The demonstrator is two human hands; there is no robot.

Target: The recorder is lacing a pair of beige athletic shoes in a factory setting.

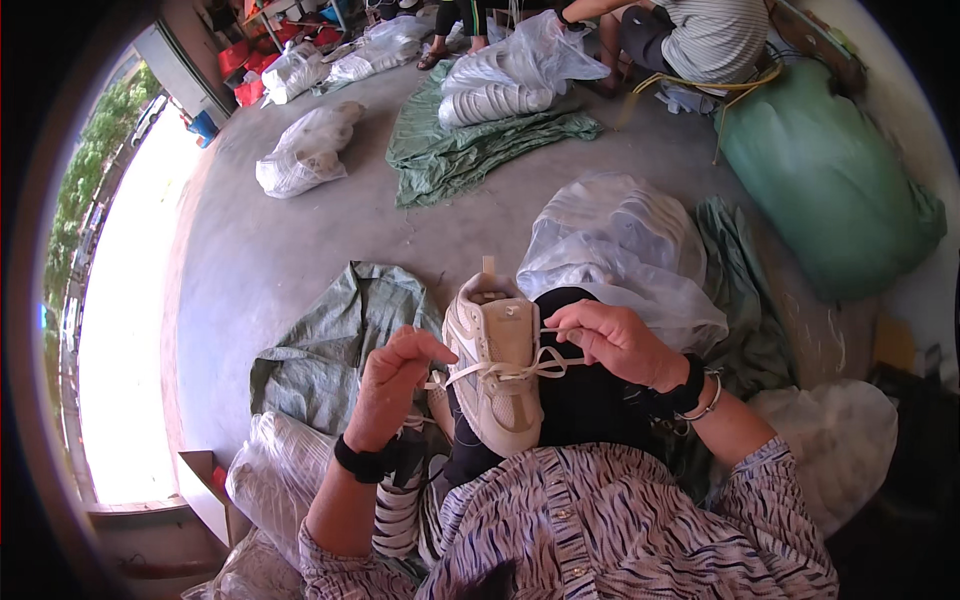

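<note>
A beige and white sneaker (495,375) rests on my lap, its toe toward me and its tongue standing up. Its pale shoelace (505,370) crosses the front in what looks like a bow, with loops out to both sides. At the sneaker's left, my left hand (393,385) is closed in a pinch by the left stretch of lace, its index finger reaching over the shoe's edge. My right hand (620,345) pinches a lace end on the other side. Both hands are raised just off the shoe.
More striped shoes (400,510) stand by my left leg. Clear bags of shoes lie around me, one large bag (620,245) ahead. A green woven sheet (335,340) spreads at left. A big green sack (825,180) stands at right, near a seated person (700,45).
</note>
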